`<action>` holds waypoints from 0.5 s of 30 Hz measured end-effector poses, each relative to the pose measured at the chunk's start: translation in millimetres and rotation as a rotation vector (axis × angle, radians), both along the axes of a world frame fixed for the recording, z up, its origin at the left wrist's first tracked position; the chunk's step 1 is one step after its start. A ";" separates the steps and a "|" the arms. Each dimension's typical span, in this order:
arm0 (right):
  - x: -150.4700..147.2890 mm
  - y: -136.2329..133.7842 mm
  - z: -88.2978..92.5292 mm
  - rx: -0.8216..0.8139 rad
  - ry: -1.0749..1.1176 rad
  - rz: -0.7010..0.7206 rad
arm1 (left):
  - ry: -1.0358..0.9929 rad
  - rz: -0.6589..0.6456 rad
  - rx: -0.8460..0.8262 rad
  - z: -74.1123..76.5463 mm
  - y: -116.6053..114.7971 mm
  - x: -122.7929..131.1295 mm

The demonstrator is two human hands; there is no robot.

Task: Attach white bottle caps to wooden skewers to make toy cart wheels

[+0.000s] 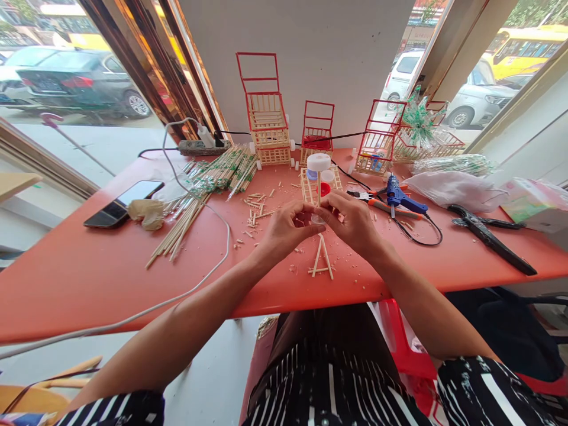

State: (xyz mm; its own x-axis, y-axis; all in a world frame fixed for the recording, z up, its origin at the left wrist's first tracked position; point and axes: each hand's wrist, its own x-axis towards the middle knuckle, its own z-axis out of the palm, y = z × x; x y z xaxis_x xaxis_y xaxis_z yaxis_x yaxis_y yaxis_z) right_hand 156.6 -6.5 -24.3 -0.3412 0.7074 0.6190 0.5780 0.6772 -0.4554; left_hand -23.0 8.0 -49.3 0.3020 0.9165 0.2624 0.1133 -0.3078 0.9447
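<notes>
Above the front middle of the table, my left hand and my right hand meet with fingers closed around the lower end of an upright wooden stick. A white bottle cap sits on the stick's top end. Another, translucent cap shows between my fingertips at the bottom; its exact join to the stick is partly hidden. Behind the hands lies a small stick lattice with a red cap and other caps on it. Nearer me, a triangle of short sticks lies on the table.
Small stick carts with red-painted frames stand along the wall. Bundled sticks, a phone and a white cable occupy the left. A blue glue gun, pliers and a black-handled tool lie right.
</notes>
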 end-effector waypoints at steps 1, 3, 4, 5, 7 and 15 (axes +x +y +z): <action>-0.1 -0.1 0.0 -0.002 -0.001 0.000 | 0.001 -0.001 -0.001 0.1 0.0 -0.1; -0.1 -0.1 -0.1 -0.001 0.001 0.000 | 0.004 0.001 -0.003 0.4 0.0 -0.2; -0.1 -0.1 -0.3 0.001 0.003 0.001 | 0.005 0.004 -0.003 0.5 -0.1 -0.2; -0.1 -0.1 -0.4 0.002 0.003 0.002 | 0.006 0.005 -0.004 0.7 -0.2 -0.2; 0.1 0.1 -0.6 0.000 0.002 0.003 | 0.006 0.006 -0.008 1.2 -0.5 -0.1; 0.5 0.8 -0.8 0.004 -0.006 -0.002 | -0.019 -0.004 -0.033 3.1 -1.2 0.8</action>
State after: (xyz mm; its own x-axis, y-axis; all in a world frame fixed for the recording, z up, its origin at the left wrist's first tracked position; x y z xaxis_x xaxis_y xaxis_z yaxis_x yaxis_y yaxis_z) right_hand 157.1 -5.7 -25.1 -0.3435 0.7053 0.6202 0.5817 0.6782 -0.4491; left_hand -22.2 6.9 -46.2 0.3011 0.9235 0.2376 0.0939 -0.2767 0.9564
